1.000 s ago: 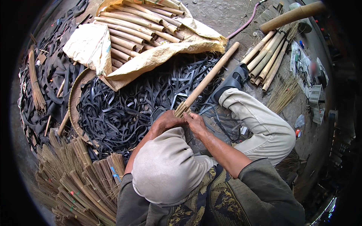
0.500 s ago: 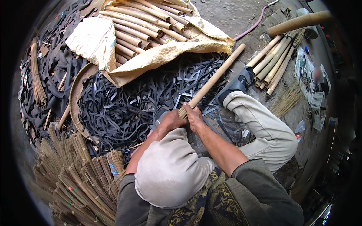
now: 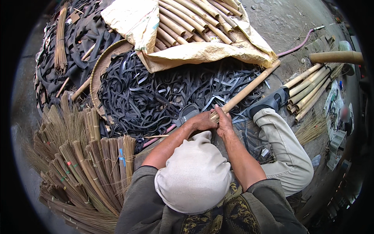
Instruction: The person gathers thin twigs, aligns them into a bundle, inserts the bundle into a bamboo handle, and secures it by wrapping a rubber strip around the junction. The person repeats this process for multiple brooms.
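Observation:
A long bamboo pole [image 3: 251, 86] slants away from me to the far right, its near end between my hands. Thin sticks [image 3: 213, 116] show bunched around that near end. My left hand [image 3: 204, 121] is closed around the bunched end from the left. Pressed against it from the right, my right hand [image 3: 224, 123] grips with its thumb laid along the pole. Below the hands, what lies under the grip is hidden by my raised knee [image 3: 194, 171] in beige trousers. The pole's far end reaches the edge of a cream sack [image 3: 210, 52].
Several bamboo poles [image 3: 191, 17] lie on the sack. Black rubber strips [image 3: 132, 93] heap on a round woven tray [image 3: 94, 84]. Stick bundles [image 3: 85, 160] crowd the near left. More bamboo poles [image 3: 311, 87] lie right of my sandalled foot [image 3: 270, 102]. A pink hose [image 3: 302, 45] lies far right.
The view has shifted, so the scene sits farther right in the picture. Both hands keep their hold on the near end of the pole, at about the same angle.

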`<state>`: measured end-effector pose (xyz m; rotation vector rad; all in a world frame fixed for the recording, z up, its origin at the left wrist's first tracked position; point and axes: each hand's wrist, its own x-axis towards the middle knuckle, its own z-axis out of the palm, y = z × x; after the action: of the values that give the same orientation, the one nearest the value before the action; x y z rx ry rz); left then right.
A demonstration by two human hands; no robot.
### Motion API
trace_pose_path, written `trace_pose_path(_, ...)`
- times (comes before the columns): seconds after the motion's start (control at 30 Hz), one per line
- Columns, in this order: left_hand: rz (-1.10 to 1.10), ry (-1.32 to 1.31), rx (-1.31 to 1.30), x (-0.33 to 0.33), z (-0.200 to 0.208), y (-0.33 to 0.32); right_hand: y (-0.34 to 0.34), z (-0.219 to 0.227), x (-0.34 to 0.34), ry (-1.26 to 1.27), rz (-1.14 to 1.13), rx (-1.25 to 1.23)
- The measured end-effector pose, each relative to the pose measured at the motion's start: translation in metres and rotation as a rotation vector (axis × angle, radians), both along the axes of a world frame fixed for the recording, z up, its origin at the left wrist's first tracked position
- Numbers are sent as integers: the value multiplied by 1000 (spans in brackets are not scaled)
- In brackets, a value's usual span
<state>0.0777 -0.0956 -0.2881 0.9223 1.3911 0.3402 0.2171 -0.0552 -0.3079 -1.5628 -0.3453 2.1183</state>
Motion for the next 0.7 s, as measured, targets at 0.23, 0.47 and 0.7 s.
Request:
trace_pose_path(0.23, -42, 51, -6, -8, 6, 2, 4, 5, -2, 25, -7, -39)
trace_pose_path(0.47, -80, 176, -58, -3, 3, 8, 4, 3, -1, -38, 83, 47)
trace_pose_path(0.7, -2, -2, -172, -16, 10, 11, 9, 32, 20, -473, 193, 390)
